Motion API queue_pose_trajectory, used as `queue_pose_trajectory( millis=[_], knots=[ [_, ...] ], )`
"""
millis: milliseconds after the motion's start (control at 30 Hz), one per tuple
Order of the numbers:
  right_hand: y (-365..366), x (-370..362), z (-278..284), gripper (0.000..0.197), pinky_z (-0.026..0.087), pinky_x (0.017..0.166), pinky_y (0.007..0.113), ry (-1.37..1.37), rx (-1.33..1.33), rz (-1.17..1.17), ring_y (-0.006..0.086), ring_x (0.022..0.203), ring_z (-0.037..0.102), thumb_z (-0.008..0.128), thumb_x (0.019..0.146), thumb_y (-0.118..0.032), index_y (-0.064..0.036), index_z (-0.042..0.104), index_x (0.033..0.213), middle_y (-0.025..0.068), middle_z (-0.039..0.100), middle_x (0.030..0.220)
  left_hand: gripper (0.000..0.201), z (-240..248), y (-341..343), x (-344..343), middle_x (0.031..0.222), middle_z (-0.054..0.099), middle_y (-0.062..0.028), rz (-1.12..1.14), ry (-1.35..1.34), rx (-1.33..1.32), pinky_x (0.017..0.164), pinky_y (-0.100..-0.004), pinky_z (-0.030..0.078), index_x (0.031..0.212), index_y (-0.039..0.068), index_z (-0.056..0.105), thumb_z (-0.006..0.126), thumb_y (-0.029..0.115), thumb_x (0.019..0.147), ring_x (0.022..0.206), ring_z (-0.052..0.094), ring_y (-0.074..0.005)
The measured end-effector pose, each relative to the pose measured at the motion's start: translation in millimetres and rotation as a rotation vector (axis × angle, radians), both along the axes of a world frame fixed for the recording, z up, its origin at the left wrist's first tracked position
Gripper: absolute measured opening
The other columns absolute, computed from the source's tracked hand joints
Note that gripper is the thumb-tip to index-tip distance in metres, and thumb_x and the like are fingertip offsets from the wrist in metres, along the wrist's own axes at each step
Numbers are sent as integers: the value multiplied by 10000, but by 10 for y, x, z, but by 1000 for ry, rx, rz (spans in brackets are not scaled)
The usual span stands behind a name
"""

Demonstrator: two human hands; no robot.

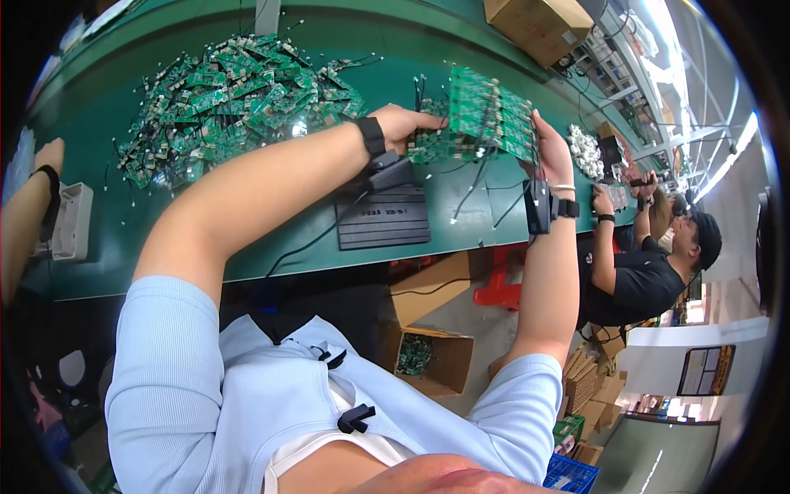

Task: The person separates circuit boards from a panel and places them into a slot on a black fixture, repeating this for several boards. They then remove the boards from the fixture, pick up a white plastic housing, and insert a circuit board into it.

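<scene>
My right hand grips the right end of a raised green circuit board panel, which stands tilted above the table with thin black wires hanging from it. At its left end, my left hand closes on the boards, thumb side toward the panel; its other fingers are partly hidden. More green boards sit just below that hand, blurred together. Left of my hands spreads a large heap of small circuit boards with black leads and white connectors. A black ribbed mat lies on the table below my left wrist.
The green table has a cardboard box at its far edge and white small parts piled to the right. A white tray sits at left, near another person's arm. A co-worker in black works at right.
</scene>
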State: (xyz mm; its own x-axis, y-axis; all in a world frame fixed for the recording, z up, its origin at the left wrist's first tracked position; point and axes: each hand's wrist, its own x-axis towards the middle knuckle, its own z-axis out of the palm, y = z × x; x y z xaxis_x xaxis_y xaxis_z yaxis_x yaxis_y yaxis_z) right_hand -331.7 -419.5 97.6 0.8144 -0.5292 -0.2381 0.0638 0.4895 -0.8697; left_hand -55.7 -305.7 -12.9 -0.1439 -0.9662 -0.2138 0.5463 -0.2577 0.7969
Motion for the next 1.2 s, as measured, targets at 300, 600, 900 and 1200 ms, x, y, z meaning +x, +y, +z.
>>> queue_pose_trajectory(
  millis=[300, 600, 900, 1200],
  knots=[
    [446, 201, -85, 314, 587, 868, 345, 82, -364, -592, 205, 946, 711, 485, 1081, -242, 6, 615, 1224, 105, 708, 1154, 260, 386, 206, 53, 1027, 720, -117, 222, -104, -226, 786, -394, 572, 1098, -30, 656, 724, 9, 851, 872, 701, -222],
    [443, -103, -61, 287, 584, 907, 363, -166, 143, -341, 244, 987, 699, 481, 1074, -172, 37, 605, 1226, 155, 702, 1156, 320, 625, 379, 78, 881, 705, -145, 354, -280, -421, 700, -361, 533, 977, -80, 650, 771, 58, 714, 738, 662, -225],
    [965, 123, -178, 322, 561, 966, 422, -211, 68, -334, 275, 1094, 684, 448, 1086, -208, 25, 598, 1250, 186, 661, 1261, 298, 853, 605, 223, 960, 719, -108, 314, -634, -165, 745, -338, 549, 1044, -23, 650, 783, 30, 782, 835, 684, -187],
    [956, 136, -556, 451, 581, 871, 390, -276, 71, -224, 259, 1092, 671, 440, 1088, -387, -17, 569, 1312, 115, 673, 1248, 395, 604, 637, 48, 836, 687, -177, 332, -592, -436, 706, -380, 544, 936, -56, 655, 854, 157, 669, 756, 674, -289]
  ],
)
